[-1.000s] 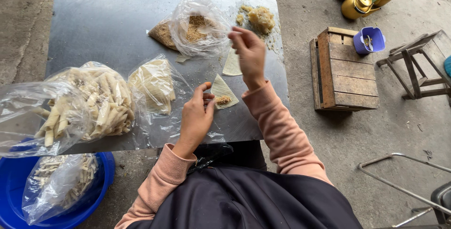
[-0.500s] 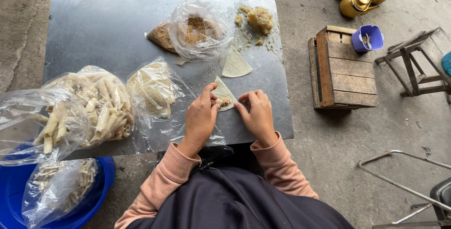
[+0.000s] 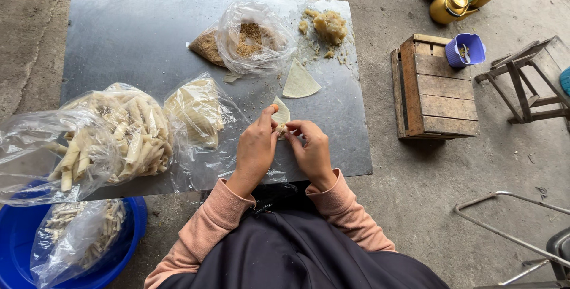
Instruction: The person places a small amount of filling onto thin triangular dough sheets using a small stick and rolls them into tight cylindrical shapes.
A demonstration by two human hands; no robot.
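Both hands work at the near edge of a dark metal sheet [image 3: 148,28] laid on the concrete floor. The left hand [image 3: 256,146] and the right hand [image 3: 310,149] meet over a small pale triangular wrapper [image 3: 281,113], fingers curled and pinching its lower corner between the fingertips — the left thumb stands up against the wrapper's left edge. The wrapper's point rises clear above the fingers; whether there is filling inside the fold is hard to tell, since the fingers cover that part.

Just beyond the held wrapper on the sheet lies a second flat triangular wrapper [image 3: 300,81], apart from the hands. Farther up the sheet from it sits a loose heap of yellowish filling [image 3: 328,26] with crumbs scattered round it. Left of that heap is a clear plastic bag of brown crumbly stuff [image 3: 246,40].

Left of the hands, still on the sheet, an open clear bag holds a stack of pale wrappers [image 3: 199,111], and beside it — at the sheet's left edge — a bigger bag bulges with finished rolled sticks [image 3: 127,137]. Off the sheet's near-left corner a blue basin [image 3: 127,229] holds another bag of rolls.

Right of the sheet stands a wooden crate [image 3: 436,87], with a small purple cup [image 3: 465,50] at its far corner.
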